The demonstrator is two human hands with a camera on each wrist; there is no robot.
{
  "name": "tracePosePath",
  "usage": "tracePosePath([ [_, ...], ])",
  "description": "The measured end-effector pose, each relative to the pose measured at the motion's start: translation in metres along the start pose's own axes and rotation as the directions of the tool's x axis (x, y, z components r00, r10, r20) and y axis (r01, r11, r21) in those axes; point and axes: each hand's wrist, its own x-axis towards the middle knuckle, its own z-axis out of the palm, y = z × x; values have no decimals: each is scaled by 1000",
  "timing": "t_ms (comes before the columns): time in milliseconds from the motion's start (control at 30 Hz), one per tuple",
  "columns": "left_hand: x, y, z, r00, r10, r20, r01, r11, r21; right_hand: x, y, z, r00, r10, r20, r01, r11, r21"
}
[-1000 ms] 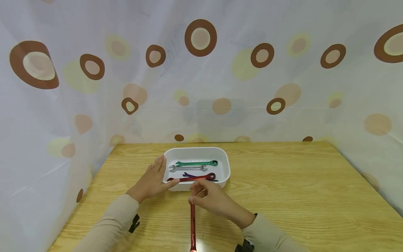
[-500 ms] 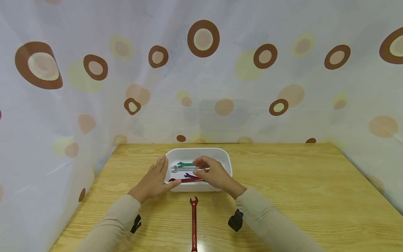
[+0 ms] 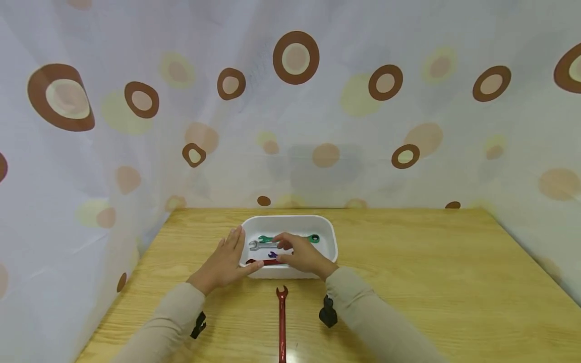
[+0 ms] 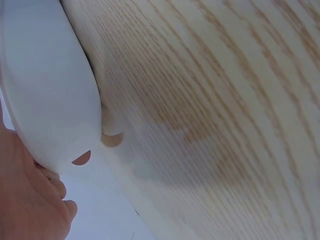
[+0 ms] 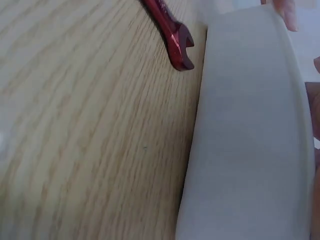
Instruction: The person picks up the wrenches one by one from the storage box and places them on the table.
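Note:
My left hand rests on the left corner of a white plastic tray, fingers straight along its left rim and thumb over the front rim. My right hand reaches over the front rim into the tray, fingertips and thumb apart above the wrenches. Inside lie a green ratchet wrench, a silver open-end wrench, a small purple wrench close to the right thumb, and a red wrench along the front wall. The right hand partly hides them.
Another red wrench lies on the wooden table in front of the tray, its open jaw toward it. A white curtain with brown and yellow circles hangs behind and at both sides of the table.
The right hand has left the red wrench on the table and moved forward into the tray, lowering among the wrenches. The left hand has stayed on the tray's rim.

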Motion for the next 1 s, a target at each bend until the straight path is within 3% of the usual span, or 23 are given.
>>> tracePosePath([
  [133, 0, 4, 3, 1000, 1, 8, -1, 1000, 8, 2, 5, 3, 998, 10, 55, -7, 999, -48],
  [500, -3, -2, 3, 1000, 9, -10, -9, 1000, 15, 17, 3, 12, 994, 51, 100, -43, 996, -82],
  [767, -3, -2, 1, 1000, 14, -9, -13, 1000, 11, 25, 5, 14, 981, 60, 186, -50, 997, -59],
  [1000, 0, -1, 1, 1000, 18, -10, -17, 1000, 9, 28, 10, 12, 986, -2, 169, 19, 994, -103],
])
